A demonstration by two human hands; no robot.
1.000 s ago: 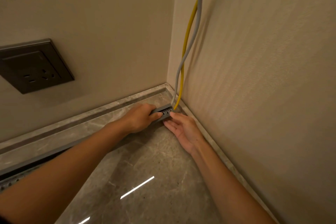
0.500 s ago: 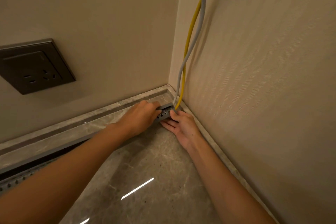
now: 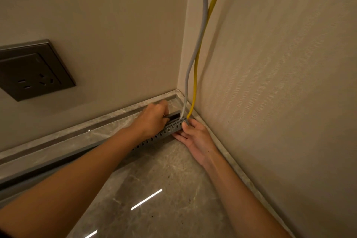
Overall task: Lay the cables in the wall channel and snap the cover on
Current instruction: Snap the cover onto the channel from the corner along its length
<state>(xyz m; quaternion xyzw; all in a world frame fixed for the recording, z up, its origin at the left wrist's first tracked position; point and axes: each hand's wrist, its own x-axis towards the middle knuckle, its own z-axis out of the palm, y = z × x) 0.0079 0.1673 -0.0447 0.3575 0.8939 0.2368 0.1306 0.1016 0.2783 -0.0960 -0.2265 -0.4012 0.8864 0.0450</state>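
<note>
Both forearms enter from the bottom edge and reach across the polished marble floor (image 3: 154, 179), which carries two bright streaks of reflected light.

The right hand (image 3: 195, 137) lies palm up at the foot of the channel (image 3: 164, 133). Its fingers are straight along the floor against the slotted front wall. The thumb rests on the upper edge at the channel's end. It closes round nothing.

The left hand (image 3: 154, 120) is just beside it, knuckles toward the camera. Its fingers curl down over the open top of the channel and grip it. The fingertips are hidden, so what they touch inside cannot be determined. The two hands are near each other but not touching.

The channel is grey, with a row of slots along its front wall. It lies on the floor along the base of the stone skirting (image 3: 77, 129) of the left-hand wall. Its end sits in the corner of the room, between the hands.

The grey cable (image 3: 195, 54) and the yellow cable (image 3: 196, 67) drop from above the frame near the corner, crossing high up. Both meet the channel at its end, the grey just left of the yellow.

A dark socket plate (image 3: 32, 71) is mounted on the left-hand wall, well apart from the work. The textured right-hand wall (image 3: 280, 83) runs back to the corner.
</note>
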